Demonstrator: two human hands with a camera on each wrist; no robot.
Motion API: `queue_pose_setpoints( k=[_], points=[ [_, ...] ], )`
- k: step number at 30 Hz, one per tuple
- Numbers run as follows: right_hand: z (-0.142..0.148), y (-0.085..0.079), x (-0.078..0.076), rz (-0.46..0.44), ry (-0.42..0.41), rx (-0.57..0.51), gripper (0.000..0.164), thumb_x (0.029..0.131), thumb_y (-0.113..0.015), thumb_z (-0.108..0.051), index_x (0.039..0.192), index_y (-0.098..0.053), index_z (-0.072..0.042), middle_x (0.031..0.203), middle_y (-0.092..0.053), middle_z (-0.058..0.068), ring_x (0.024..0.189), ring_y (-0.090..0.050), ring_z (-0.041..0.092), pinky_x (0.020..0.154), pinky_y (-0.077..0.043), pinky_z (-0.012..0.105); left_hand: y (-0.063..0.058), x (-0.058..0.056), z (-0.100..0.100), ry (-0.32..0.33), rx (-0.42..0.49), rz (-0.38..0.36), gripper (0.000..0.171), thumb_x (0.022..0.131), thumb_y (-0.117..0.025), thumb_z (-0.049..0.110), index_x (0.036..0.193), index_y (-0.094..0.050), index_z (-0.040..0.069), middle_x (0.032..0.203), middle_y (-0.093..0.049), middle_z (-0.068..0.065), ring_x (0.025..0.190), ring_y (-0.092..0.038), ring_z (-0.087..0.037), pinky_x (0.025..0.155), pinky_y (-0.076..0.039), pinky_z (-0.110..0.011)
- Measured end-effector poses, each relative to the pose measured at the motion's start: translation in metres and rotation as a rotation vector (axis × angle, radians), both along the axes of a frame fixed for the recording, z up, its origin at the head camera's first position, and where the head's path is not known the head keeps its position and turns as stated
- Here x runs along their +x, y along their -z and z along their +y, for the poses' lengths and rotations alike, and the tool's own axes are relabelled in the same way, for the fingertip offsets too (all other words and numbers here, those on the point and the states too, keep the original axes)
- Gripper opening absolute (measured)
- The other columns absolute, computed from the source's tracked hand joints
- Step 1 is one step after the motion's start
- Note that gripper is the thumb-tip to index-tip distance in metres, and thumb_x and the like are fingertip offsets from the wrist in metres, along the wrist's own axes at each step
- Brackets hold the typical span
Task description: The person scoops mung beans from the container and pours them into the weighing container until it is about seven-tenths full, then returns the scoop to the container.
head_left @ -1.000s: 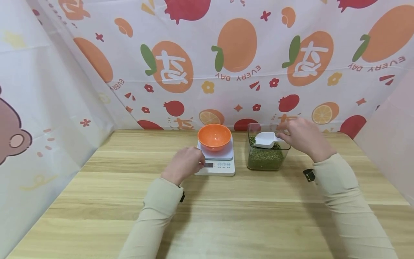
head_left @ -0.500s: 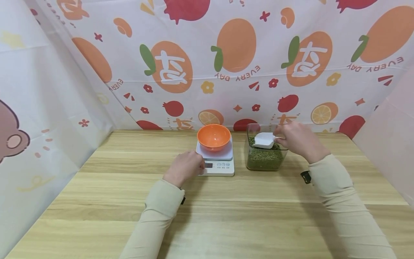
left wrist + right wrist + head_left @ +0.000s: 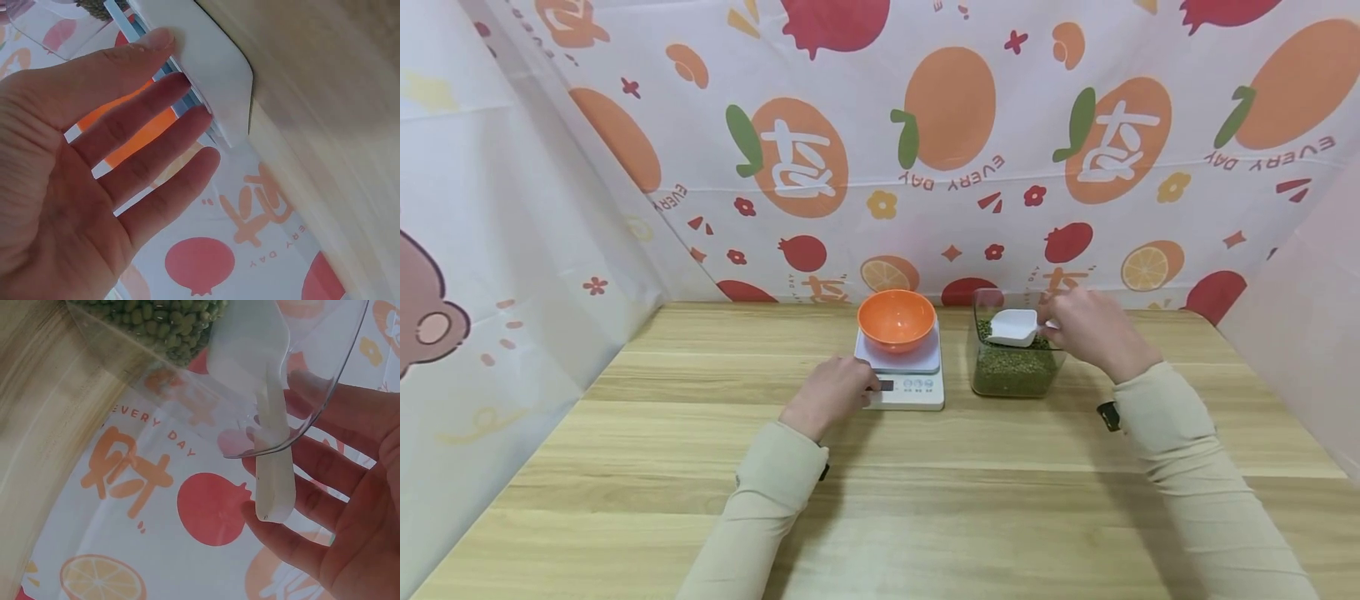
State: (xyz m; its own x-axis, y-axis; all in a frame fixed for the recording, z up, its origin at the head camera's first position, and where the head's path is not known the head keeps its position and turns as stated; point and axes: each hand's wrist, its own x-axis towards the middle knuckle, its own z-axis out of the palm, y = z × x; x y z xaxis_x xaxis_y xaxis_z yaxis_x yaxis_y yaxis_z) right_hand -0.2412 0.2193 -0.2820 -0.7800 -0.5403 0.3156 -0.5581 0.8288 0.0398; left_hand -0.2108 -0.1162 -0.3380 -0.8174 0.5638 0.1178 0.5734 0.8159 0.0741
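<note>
My left hand [image 3: 831,395] is at the left front of a white kitchen scale [image 3: 917,400]. In the left wrist view, its thumb and fairly straight fingertips touch the edge of the scale [image 3: 215,75]. An orange bowl [image 3: 897,321] sits on the weighing plate, its inside showing no contents. To the right stands a clear container [image 3: 1013,385] part filled with green mung beans [image 3: 165,325]. My right hand [image 3: 1097,332] holds a white scoop [image 3: 1013,327] by its handle [image 3: 275,487], the scoop's head inside the container above the beans.
All of it stands on a wooden table [image 3: 895,517], close to its back edge. A fruit-printed curtain [image 3: 850,50] hangs right behind, with a pale curtain [image 3: 550,233] along the left side.
My right hand has shifted slightly left and down with the scoop, along the handle side of the container. My left hand stays at the scale, nearly still. Bowl and container have not moved.
</note>
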Motion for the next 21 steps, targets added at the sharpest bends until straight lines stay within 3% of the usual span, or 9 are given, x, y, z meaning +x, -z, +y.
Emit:
queue_pose_setpoints(
  k=[12, 21],
  points=[
    [-0.0050, 0.0008, 0.0005, -0.001, 0.010, 0.037, 0.010, 0.069, -0.072, -0.006, 0.079, -0.070, -0.008, 0.077, -0.067, 0.009, 0.063, -0.054, 0.021, 0.052, -0.050, 0.041, 0.0008, 0.0004, 0.0008, 0.011, -0.024, 0.021, 0.020, 0.070, -0.073, 0.004, 0.087, -0.072, 0.012, 0.084, -0.068, 0.000, 0.070, -0.056, -0.014, 0.068, -0.051, -0.030],
    [-0.0069, 0.0052, -0.0025, -0.025, 0.010, 0.038, 0.016, 0.067, -0.074, -0.003, 0.082, -0.071, -0.006, 0.080, -0.067, 0.011, 0.067, -0.058, 0.023, 0.055, -0.052, 0.042, 0.0032, 0.0019, 0.0061, 0.021, -0.054, 0.112, 0.015, 0.071, -0.067, -0.003, 0.078, -0.070, 0.010, 0.067, -0.063, -0.002, 0.055, -0.050, -0.016, 0.055, -0.049, -0.032]
  ],
)
